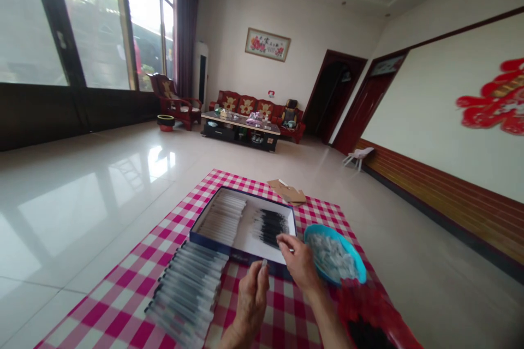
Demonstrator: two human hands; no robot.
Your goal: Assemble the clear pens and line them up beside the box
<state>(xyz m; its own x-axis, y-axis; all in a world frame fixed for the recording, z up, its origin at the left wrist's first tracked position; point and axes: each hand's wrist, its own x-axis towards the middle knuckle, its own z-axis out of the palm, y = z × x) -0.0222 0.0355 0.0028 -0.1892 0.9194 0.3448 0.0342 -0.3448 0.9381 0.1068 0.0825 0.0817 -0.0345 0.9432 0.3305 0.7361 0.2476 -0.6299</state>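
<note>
My left hand (250,295) is closed in front of the shallow box, with a small clear plastic piece (265,263) pinched between thumb and forefinger. My right hand (299,263) is over the box's right front edge, its thumb and forefinger pressed together beside a row of thin black sticks like pen refills (271,227). Whatever sits in that pinch is too small to make out. The dark-blue-rimmed box (249,255) also holds a row of clear tubes (223,215) on its left side. Left of my left hand lie several clear, pen-like tubes with dark ends (186,289).
A blue bowl (362,270) of clear plastic pieces stands right of the box. Nearer me is a red container (393,311) with dark contents. Cardboard (289,192) lies behind the box on the checkered tablecloth (135,278). A coffee table (241,130) and sofa stand far off.
</note>
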